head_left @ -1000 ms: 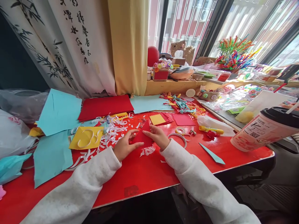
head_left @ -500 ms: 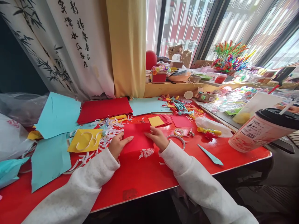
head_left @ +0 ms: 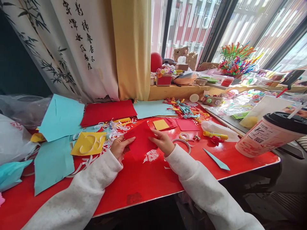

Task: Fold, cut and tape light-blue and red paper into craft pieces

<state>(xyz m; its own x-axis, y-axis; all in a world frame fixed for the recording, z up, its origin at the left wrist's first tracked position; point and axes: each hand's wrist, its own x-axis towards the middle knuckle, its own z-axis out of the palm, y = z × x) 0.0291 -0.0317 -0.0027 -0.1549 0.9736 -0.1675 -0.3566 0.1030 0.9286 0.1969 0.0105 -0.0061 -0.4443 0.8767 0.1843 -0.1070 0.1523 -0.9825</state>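
Note:
A square of red paper (head_left: pixel 141 140) is held tilted over the red table (head_left: pixel 144 182), one corner pointing away from me. My left hand (head_left: pixel 121 146) pinches its left edge, thumb on top and fingers underneath. At the right edge, my right hand (head_left: pixel 163 140) grips it between thumb and fingers. Beneath and just beyond the paper's near right side, a torn white patch (head_left: pixel 152 155) shows on the tabletop. Right of my right hand lie a roll of tape (head_left: pixel 184 136) and a larger pale ring (head_left: pixel 188 144).
Blue sheets (head_left: pixel 54 163), a yellow square (head_left: pixel 81 150) and white paper strips lie left. Red sheets (head_left: pixel 107 112) are stacked behind. A drink cup (head_left: pixel 263 137), a yellow glue stick (head_left: pixel 216 135) and a blue paper piece (head_left: pixel 217 159) are at right. Tassels (head_left: pixel 184 108) lie at the back.
The red paper has turned between my hands, from lying squarely to a slanted position with a corner at the top. My left hand has tilted, with more of its fingers showing underneath.

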